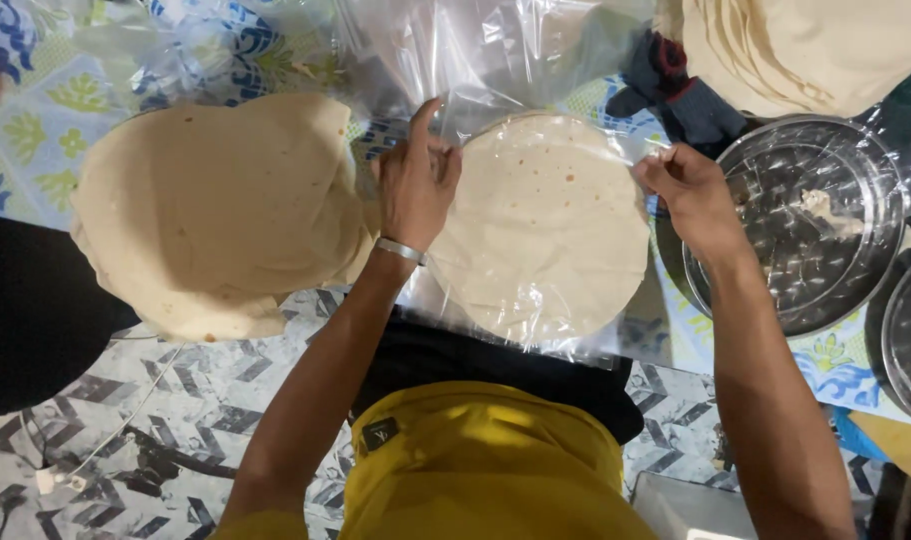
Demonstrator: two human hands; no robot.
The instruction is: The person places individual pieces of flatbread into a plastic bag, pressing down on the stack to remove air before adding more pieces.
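A round flatbread lies inside a clear plastic bag in front of me. My left hand pinches the bag's left edge by the flatbread, with a metal bangle on the wrist. My right hand grips the bag's right edge. To the left sits a stack of plain flatbreads on the patterned cloth.
A second pile of flatbreads is at the top right. Two round steel plates sit at the right, one holding a scrap of dough. A dark glove lies behind the bag. More loose plastic bags are at the back.
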